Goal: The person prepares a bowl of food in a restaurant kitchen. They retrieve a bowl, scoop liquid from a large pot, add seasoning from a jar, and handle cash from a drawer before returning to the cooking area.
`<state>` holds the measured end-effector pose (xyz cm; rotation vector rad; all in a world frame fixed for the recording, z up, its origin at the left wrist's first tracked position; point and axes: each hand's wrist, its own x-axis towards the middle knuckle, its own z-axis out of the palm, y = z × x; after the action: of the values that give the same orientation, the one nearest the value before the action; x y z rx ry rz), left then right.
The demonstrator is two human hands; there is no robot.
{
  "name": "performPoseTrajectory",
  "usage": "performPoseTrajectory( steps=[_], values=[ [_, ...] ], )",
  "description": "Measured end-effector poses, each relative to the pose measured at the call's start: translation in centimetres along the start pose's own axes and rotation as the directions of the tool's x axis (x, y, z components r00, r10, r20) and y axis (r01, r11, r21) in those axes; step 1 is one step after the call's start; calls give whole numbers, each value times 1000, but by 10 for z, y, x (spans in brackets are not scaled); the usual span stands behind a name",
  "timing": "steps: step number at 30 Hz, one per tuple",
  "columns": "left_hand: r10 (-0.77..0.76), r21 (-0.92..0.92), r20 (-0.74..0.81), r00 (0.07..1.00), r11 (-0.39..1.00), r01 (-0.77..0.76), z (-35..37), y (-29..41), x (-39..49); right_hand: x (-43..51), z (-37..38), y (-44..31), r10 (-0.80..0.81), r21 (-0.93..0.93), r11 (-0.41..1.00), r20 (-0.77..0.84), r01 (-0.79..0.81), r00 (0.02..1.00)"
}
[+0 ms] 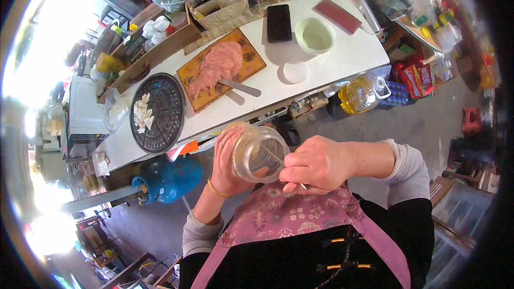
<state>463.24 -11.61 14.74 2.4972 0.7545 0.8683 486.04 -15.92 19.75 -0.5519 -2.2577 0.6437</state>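
A clear, wide-mouthed jar (263,154) is tilted with its open mouth towards my right side, and my left hand (229,160) grips its body. Some pale brown contents show near its bottom. Between the fingers of my right hand (317,164) is a thin metal utensil (274,152) whose far part reaches into the jar; its tip is hard to make out. Beyond the hands, a patterned board (251,62) carries a mound of pink minced meat (221,62). A flat metal blade (243,87) sticks out of the meat towards me.
On the white table (257,100) are a black round perforated tray (164,128) with pale scraps, a pale green bowl (315,36), a white lid (295,72), a phone (279,23) and a red flat case (338,16). A blue gas cylinder (172,178) and an oil bottle (357,94) stand below.
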Motion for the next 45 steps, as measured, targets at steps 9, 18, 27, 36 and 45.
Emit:
performPoseTrajectory(
  steps=[9,18,27,36,45],
  values=[
    [35,-172,-22,999,984,-38,11,-5,-8,0,4,-4,12,39,999,16,-13,1000],
    [68,-168,-24,997,983,-71,28,-6,-9,-3,11,-2,152,140,980,-57,-143,987],
    [61,-188,-106,993,979,-80,35,-9,-10,-7,-15,2,172,12,985,-195,-173,966],
    [9,-152,162,987,988,16,22,-8,2,-8,2,7,347,-119,929,-56,-351,936],
    [-96,-55,389,916,990,127,14,-3,13,-10,-13,5,675,-563,679,226,-471,703]
  ],
)
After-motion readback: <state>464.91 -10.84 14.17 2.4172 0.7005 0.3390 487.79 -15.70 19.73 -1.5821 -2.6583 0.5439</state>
